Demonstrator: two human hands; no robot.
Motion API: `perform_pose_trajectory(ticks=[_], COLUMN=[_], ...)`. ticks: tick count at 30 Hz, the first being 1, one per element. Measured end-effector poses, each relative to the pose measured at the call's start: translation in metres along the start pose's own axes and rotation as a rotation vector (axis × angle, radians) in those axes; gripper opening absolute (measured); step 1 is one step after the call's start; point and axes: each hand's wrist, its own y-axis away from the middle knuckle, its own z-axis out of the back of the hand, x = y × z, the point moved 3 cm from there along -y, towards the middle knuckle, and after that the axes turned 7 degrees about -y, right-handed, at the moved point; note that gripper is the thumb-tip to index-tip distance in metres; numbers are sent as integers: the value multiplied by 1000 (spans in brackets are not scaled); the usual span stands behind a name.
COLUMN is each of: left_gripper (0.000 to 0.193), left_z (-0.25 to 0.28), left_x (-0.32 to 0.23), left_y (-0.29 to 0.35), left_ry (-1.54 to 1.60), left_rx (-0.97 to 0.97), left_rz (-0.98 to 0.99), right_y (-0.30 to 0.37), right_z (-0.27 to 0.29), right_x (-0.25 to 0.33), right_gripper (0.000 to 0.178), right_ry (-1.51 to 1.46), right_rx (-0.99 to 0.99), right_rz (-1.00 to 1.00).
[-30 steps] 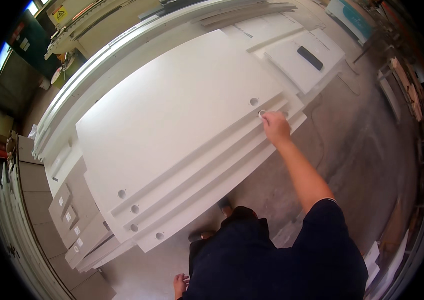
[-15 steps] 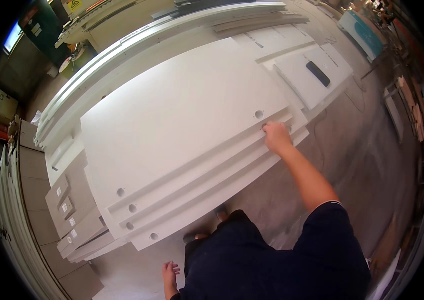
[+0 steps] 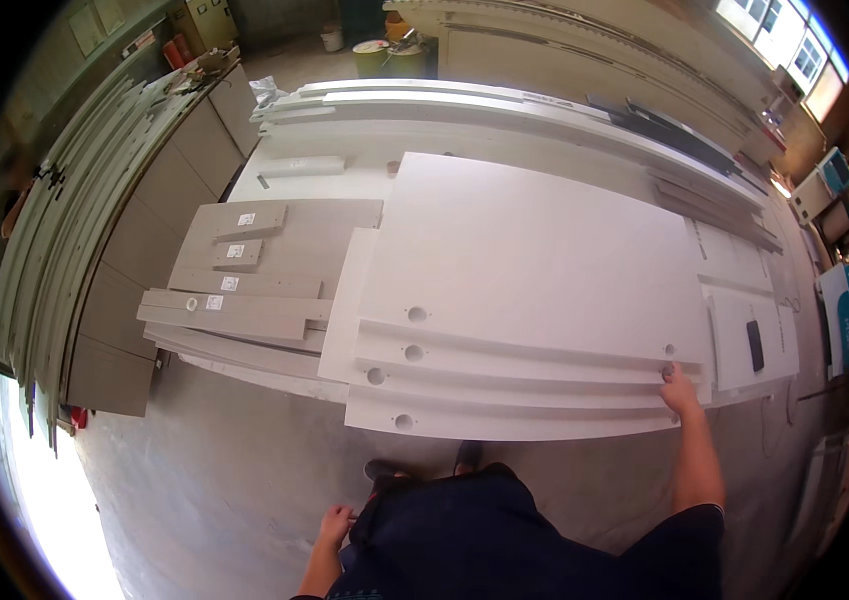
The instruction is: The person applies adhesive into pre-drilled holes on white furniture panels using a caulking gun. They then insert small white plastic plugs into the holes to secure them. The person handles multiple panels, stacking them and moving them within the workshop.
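Observation:
White panels (image 3: pixel 535 240) lie stacked in steps in front of me, their near edges staggered and round holes (image 3: pixel 404 422) set close to both ends. At the right end my right hand (image 3: pixel 680 392) reaches down to the hole of a lower step, fingers pinched together. A small dark grey spot shows at its fingertips; whether it is a part or the hole, I cannot make out. Low beside my dark clothing hangs my left hand (image 3: pixel 337 524), its fingers curled closed. Something small seems to stick out of it, too small to name.
Grey-brown labelled boards (image 3: pixel 275 290) lie left of the panels. A dark oblong object (image 3: pixel 755 346) rests on a white board at the right. Long white strips (image 3: pixel 425 100) run along the back. Upright panels (image 3: pixel 75 240) lean in a row at far left.
My view has swung to the left, bringing in more of the boards and leaning panels. My right hand stays at the right-end hole. The left hand's fingers have curled in more.

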Motion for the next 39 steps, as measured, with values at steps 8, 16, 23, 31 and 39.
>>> perform_pose_trajectory(ticks=[8,16,23,31,39], left_gripper=[38,30,29,29,36], left_z=[75,179,207,187,320], left_x=[36,118,216,239,185], left_y=[-16,-11,14,13,-27], left_ry=[-206,427,717,971,1010], left_rx=[-244,-306,-480,-324,-424], left_rz=[-75,111,330,536,486], right_y=[119,326,363,324,317], right_z=[-90,-269,-334,-481,-542], right_x=[307,584,755,948,1031], right_gripper=[31,31,34,52,46], right_ry=[-368,-415,-235,-25,200], right_rx=[-15,579,569,260,253], right_rz=[475,892,1278,1345,1210])
